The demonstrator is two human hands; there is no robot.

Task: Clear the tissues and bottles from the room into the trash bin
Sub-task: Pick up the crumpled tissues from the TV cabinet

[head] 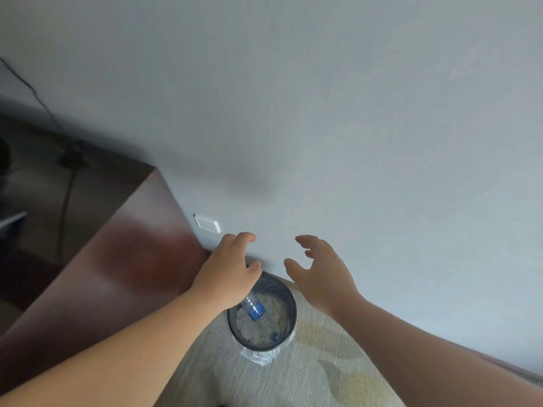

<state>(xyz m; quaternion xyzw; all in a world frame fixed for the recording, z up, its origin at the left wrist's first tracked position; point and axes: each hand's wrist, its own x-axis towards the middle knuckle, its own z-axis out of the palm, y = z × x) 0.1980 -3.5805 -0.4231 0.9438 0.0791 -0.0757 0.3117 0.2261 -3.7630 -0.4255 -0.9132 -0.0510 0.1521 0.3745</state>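
Lying diagonally in trash bin (293,306), bottle (255,310) cap-end toward viewer | left grip (227,273), right grip (318,274) wide

Furnished room — carpet (317,374), wooden desk (132,259), bin (231,324).

Brown desk (132,259) beside wall socket (207,223) — patterned carpet (323,362).

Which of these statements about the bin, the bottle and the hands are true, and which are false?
1. The bottle lies in the bin. True.
2. The right hand holds a tissue. False: it holds nothing and its fingers are spread.
3. The bin stands on the desk. False: it stands on the carpet, beside the desk.
4. The bin holds tissues. True.
5. The bottle has a red label. False: the label is blue.
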